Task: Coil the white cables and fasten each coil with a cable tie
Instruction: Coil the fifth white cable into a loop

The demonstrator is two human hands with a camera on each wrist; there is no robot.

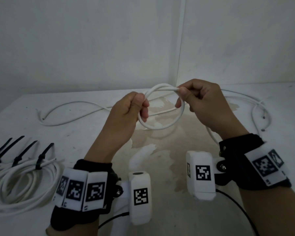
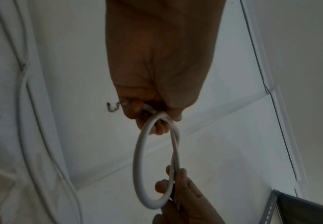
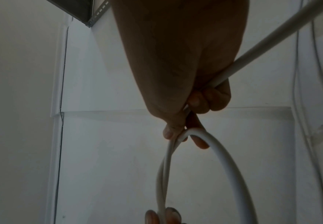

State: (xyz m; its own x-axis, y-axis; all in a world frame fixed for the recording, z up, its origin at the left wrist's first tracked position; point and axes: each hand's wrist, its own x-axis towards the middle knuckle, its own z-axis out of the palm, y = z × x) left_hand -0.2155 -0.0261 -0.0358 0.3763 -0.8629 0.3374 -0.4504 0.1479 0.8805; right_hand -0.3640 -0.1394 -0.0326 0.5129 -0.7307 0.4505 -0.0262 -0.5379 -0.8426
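White round cable [image 1: 162, 127], head view: looped above the stained white table [image 1: 85, 116], left hand [image 1: 131, 108] and right hand [image 1: 199, 99] each pinching it. Left wrist view: bared end beside fingers [image 2: 156, 127]. Right wrist view: tail trails off; loosened pinch likely springs the loop.

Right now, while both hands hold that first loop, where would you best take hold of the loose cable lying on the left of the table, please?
Pinch the loose cable from above near its cut end. That end lies flat on the table, apart from the tied coils, so the fingers meet nothing else.
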